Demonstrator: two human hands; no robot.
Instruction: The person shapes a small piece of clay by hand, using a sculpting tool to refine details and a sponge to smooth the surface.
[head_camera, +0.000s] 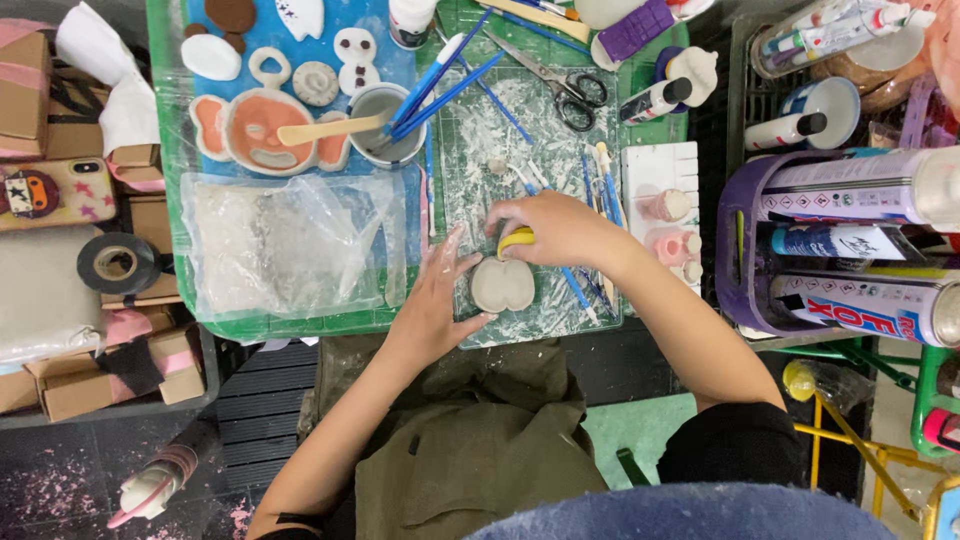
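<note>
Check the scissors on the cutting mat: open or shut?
Open. The scissors lie flat on the green mat, their two blades spread slightly apart toward the tips.

Your clay piece (503, 286): pale grey, flat, apple-shaped, lying on green cutting mat's front edge. Your yellow tool (515, 238): curved, touching piece's top, mostly hidden under fingers.

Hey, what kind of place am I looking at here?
Probably a craft or pottery worktable. The hands, left and right, work a pale clay piece on a smeared green mat; painted clay figures, a cup of brushes and scissors lie nearby.
</note>
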